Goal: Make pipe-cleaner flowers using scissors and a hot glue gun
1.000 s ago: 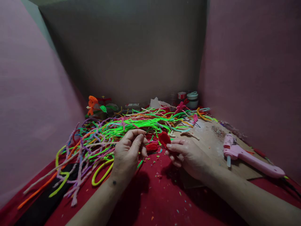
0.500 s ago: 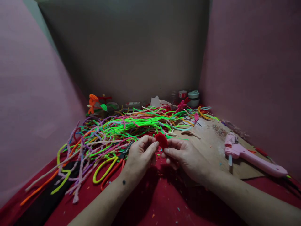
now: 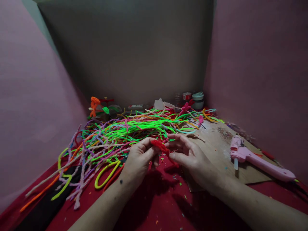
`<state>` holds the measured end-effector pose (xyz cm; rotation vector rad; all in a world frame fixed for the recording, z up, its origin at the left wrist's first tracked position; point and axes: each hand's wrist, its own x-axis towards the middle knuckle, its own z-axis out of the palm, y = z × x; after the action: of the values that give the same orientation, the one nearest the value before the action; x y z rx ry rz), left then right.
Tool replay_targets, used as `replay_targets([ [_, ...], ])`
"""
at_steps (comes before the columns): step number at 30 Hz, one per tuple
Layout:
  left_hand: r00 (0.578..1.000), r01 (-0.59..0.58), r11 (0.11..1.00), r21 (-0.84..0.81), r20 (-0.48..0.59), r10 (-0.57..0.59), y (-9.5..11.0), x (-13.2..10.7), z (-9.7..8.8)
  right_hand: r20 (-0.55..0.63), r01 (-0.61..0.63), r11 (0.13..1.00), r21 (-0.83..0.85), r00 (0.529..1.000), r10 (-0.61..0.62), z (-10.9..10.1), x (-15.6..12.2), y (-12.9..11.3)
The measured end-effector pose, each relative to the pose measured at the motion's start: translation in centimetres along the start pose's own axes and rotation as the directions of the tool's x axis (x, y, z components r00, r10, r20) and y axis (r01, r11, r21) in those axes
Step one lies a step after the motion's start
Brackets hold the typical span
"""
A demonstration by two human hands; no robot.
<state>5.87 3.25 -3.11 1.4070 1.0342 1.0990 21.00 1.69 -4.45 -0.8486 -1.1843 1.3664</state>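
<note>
A fuzzy red pipe-cleaner piece [image 3: 160, 146] is held between my two hands above the red cloth. My left hand [image 3: 139, 158] pinches its left end between thumb and fingers. On the other side, my right hand [image 3: 189, 155] has its thumb and curled fingers around the right end, which is partly hidden and a little blurred. Scissors with red-orange handles [image 3: 114, 178] lie beside my left wrist, mostly covered by it. Just beyond my hands spreads a heap of loose pipe cleaners [image 3: 141, 125], mostly bright green.
A pink glue gun [image 3: 261, 163] rests on a cardboard sheet [image 3: 213, 154] at the right. Orange pipe-cleaner flower [image 3: 95, 104], white paper [image 3: 161, 104] and a lidded container [image 3: 198, 100] stand at the back. Small scraps dot the red cloth [image 3: 166, 208]. Pink walls flank both sides.
The red piece has turned from a flat, upright patch to a narrower slanting strip. My left hand has moved slightly left, and my right hand's fingers have shifted and lifted.
</note>
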Motion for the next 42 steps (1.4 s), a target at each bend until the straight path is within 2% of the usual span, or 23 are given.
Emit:
replay_targets([
  [3, 1.0, 0.024, 1.0, 0.008, 0.017, -0.024, 0.0, 0.0, -0.1, -0.127, 0.105, 0.986, -0.13, 0.985, -0.121, -0.5, 0.2, -0.2],
  [5, 0.999, 0.042, 0.998, 0.039, 0.016, -0.043, 0.0, 0.0, -0.1, -0.155, 0.14, 0.967, -0.212, 0.972, -0.175, -0.8, 0.4, -0.2],
  [11, 0.998, 0.062, 0.998, 0.026, 0.0, -0.062, -0.3, -0.1, -0.1, -0.094, 0.186, 0.871, -0.454, 0.963, -0.254, -0.8, -0.1, -0.1],
  [16, 0.996, 0.078, 0.996, 0.048, -0.045, -0.076, 0.0, -0.4, 0.2, -0.013, 0.242, 0.822, -0.516, 0.957, -0.29, -0.3, -0.3, 0.3],
  [22, 0.996, 0.067, 0.998, 0.004, -0.061, -0.067, 0.2, -0.7, 0.7, -0.057, 0.141, 0.865, -0.481, 0.98, -0.191, -0.3, 0.1, 0.3],
  [27, 0.995, 0.098, 0.995, 0.033, -0.007, -0.098, 0.0, -0.6, 0.8, -0.098, 0.041, 0.918, -0.394, 0.992, -0.086, -0.3, 0.3, 0.7],
  [32, 0.994, 0.108, 0.993, 0.049, 0.005, -0.108, 0.0, -0.8, 0.8, -0.055, -0.033, 0.967, -0.253, 0.998, 0.02, -0.4, 0.3, 1.3],
  [38, 0.993, 0.116, 0.992, 0.043, 0.003, -0.117, 0.1, -0.9, 0.9, -0.025, -0.042, 0.979, -0.202, 0.999, 0.037, -0.1, 0.2, 1.0],
  [42, 0.994, 0.113, 0.993, 0.013, 0.008, -0.113, 0.1, -0.8, 1.0, 0.064, -0.048, 0.995, -0.088, 0.997, 0.054, 0.0, 0.0, 1.0],
])
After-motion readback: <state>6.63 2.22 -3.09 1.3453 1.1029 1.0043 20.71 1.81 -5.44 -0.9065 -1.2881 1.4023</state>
